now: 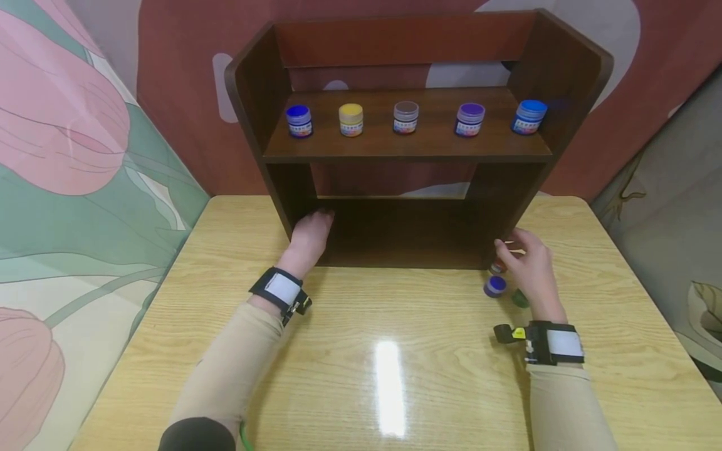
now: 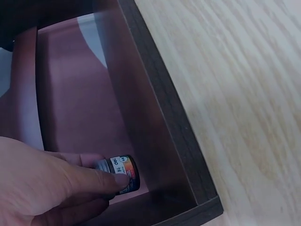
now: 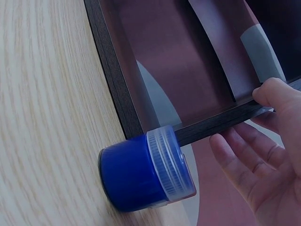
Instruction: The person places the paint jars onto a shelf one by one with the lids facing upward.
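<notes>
In the left wrist view, my left hand pinches a small paint jar with dark contents between thumb and fingers. This hand reaches into the left end of the lower compartment of a dark brown shelf. At the shelf's right side, my right hand grips the side panel, thumb at its front edge and fingers along the outer face. Below that hand are a blue paint jar, a reddish jar and a partly hidden green one.
On the upper shelf board several jars stand in a spaced row: dark blue, yellow, clear-lidded, purple and light blue. The shelf rests on a wooden table between patterned cloths.
</notes>
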Tool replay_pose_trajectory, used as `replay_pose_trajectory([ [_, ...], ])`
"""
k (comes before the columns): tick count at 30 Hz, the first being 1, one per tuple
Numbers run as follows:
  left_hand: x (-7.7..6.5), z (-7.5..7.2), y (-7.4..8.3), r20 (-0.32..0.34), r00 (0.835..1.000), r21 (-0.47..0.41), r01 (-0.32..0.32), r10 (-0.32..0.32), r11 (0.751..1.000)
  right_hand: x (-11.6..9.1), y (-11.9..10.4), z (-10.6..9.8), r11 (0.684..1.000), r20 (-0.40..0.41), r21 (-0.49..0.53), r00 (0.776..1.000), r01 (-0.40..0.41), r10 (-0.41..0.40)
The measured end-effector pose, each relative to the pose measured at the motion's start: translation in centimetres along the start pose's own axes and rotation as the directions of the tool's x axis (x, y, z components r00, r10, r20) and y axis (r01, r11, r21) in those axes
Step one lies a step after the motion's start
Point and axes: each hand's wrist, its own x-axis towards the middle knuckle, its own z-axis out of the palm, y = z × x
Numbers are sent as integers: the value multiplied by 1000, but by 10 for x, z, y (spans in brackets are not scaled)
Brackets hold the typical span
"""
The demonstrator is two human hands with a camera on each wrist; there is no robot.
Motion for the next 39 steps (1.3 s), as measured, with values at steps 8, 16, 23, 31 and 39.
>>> replay_pose_trajectory([
  [8,4,8,3,7,1000,29,24,-25,999,1,1,1,1000,-12,-9,1000,10,-10],
  [16,5,11,4,-9,1000,38,19,-18,999,1,1,0,1000,2,5,1000,5,-5],
  [23,3,13,3,-36,999,80,17,-14,997,2,5,1,1000,-16,-2,1000,15,-15],
  [31,3,14,3,-25,1000,98,15,-13,995,2,6,1,1000,-13,3,1000,10,-10],
  [39,4,16,4,-31,999,79,18,-16,997,2,4,1,1000,-4,-3,1000,9,-9],
])
